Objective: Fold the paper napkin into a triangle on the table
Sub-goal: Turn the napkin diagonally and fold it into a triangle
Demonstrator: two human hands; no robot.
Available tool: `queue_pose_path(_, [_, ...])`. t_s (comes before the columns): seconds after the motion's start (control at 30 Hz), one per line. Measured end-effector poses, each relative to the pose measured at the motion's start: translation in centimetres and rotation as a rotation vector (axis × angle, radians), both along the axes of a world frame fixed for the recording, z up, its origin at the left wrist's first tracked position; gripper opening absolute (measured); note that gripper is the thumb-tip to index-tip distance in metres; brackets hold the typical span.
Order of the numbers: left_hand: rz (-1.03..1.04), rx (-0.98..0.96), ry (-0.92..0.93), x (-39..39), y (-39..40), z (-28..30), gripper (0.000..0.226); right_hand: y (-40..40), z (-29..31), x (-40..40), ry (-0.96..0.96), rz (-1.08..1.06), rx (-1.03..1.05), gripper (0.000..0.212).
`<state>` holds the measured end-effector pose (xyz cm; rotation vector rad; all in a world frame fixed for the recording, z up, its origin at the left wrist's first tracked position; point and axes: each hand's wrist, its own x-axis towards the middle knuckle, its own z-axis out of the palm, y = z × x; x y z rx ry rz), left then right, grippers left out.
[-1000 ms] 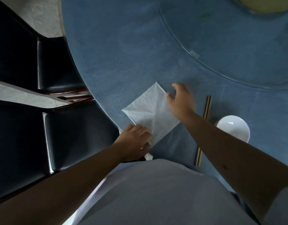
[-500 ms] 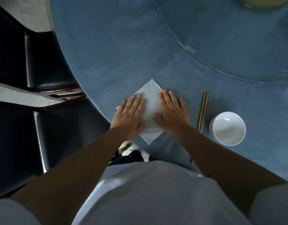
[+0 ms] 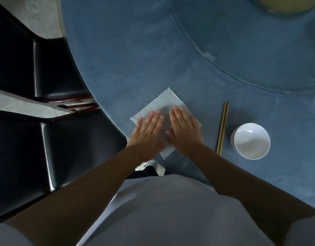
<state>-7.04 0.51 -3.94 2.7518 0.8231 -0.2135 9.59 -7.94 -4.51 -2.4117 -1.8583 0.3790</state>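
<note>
Head view: both our left hand [image 3: 149, 132] and right hand [image 3: 186, 130] lie flat, fingers extended, gripping nothing, pressing the napkin [image 3: 168, 100] beneath them on the table [image 3: 135, 59]. We should sweep outward evenly before folding corner to corner.

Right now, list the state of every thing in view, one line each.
paper napkin: flat on the table, diamond-shaped, not yet a triangle
left hand: open, palm down on the napkin
right hand: open, palm down on the napkin
chopsticks: paired, lying flat, untouched
white bowl: upright, empty
blue table: bearing everything
black chairs: tucked against the table edge
</note>
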Motion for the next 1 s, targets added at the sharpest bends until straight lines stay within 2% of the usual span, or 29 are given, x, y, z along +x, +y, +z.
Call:
queue_pose_path(0.1, [-0.060,0.009,0.001,-0.1,0.1,-0.4,0.081,-0.4,-0.1,-0.1,0.015,0.011,-0.055,0.072])
queue_pose_path(0.3, [0.014,-0.013,0.022,-3.0,0.4,-0.7,0.106,-2.0,-0.1,1.6,-0.010,-0.077,-0.124,0.105])
queue_pose_path(0.47, [0.094,-0.022,0.062,-3.0,0.0,-0.6,0.117,-2.7,-0.1,2.3,-0.017,-0.089,-0.164,0.113])
queue_pose_path(0.6, [0.077,-0.013,0.056,-3.3,0.0,-0.5,0.119,-3.2,0.5,1.9,-0.016,-0.070,-0.139,0.108])
queue_pose_path(0.77, [-0.213,0.089,0.005,-3.7,-0.7,-1.1,0.093,-4.9,0.4,-0.8,-0.015,0.134,-0.006,0.079])
queue_pose_path(1.0, [-0.217,0.063,0.038,-6.1,-0.3,-0.9,0.086,-6.4,0.5,-1.2,-0.030,0.058,-0.147,0.077])
